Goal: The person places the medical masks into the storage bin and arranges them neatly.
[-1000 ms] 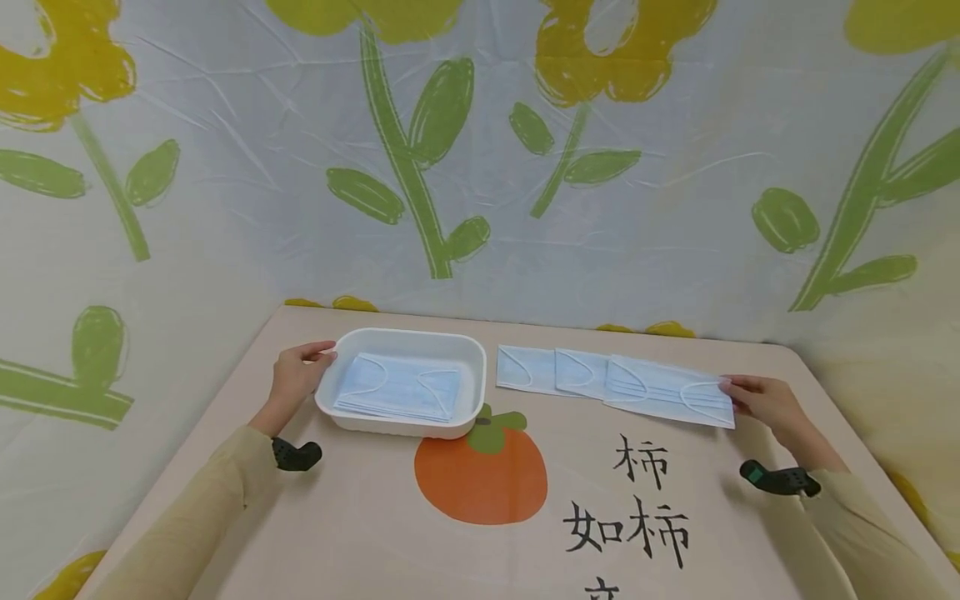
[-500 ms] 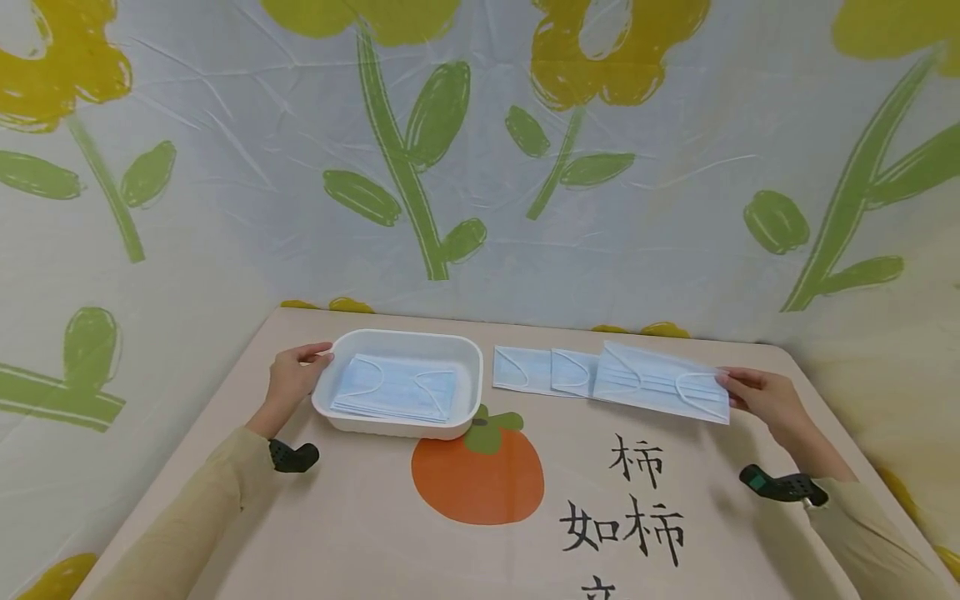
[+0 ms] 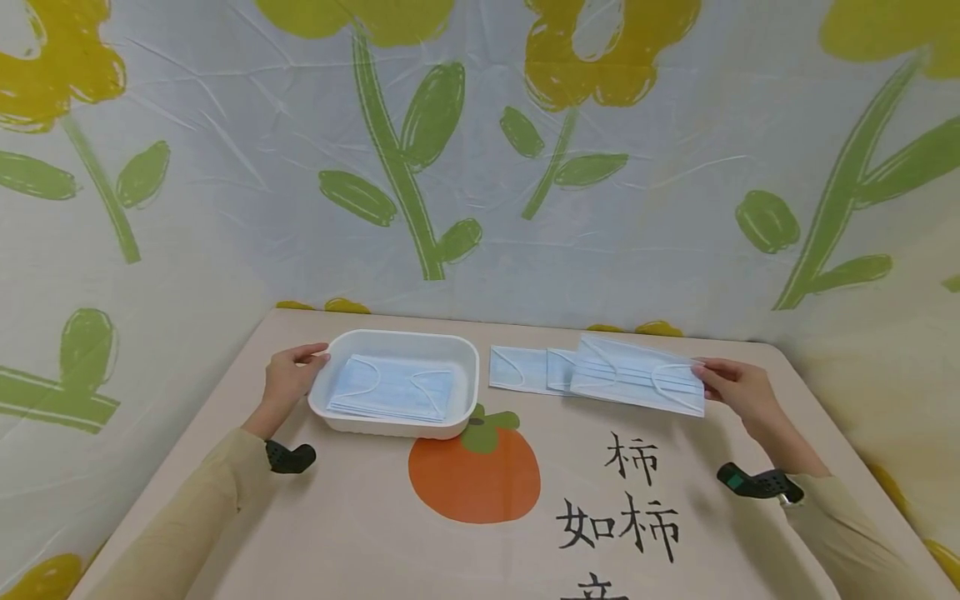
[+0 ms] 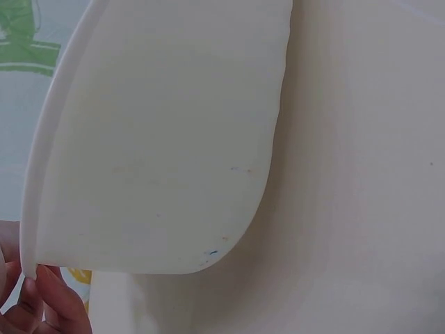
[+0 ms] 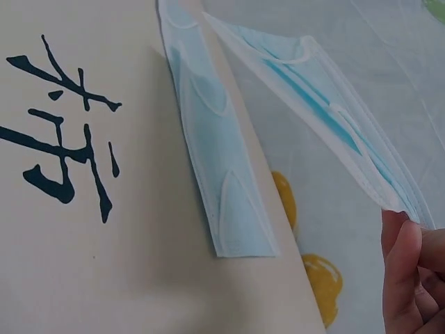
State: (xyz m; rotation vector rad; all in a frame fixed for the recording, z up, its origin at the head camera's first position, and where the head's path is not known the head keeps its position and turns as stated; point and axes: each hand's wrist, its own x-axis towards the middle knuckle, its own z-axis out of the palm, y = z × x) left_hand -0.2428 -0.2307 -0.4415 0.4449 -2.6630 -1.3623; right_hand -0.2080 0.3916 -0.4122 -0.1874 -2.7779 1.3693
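My right hand (image 3: 738, 387) pinches the right end of a light blue face mask (image 3: 637, 379), which is raised and tilted over the table. In the right wrist view, thumb and fingers grip one corner of this mask (image 5: 306, 104), apart from the masks lying below. Two overlapping masks (image 3: 517, 368) lie to its left, partly hidden behind it. At the left, my left hand (image 3: 288, 379) pinches the rim of a white plastic tray (image 3: 397, 429). A small stack of masks (image 3: 390, 387) lies inside. The left wrist view shows fingertips (image 4: 59, 292) on the tray's rim.
The pale table (image 3: 360, 517) carries a printed orange persimmon (image 3: 476, 479) and black characters (image 3: 630, 458). Behind it, a flower-patterned cloth (image 3: 300, 225) rises along the back edge and sides. Dark wrist devices (image 3: 757, 482) sit at both sleeves.
The right hand has lifted its mask off the row of masks and carried it a little left, its left end rising first. The left hand stays on the tray's rim.
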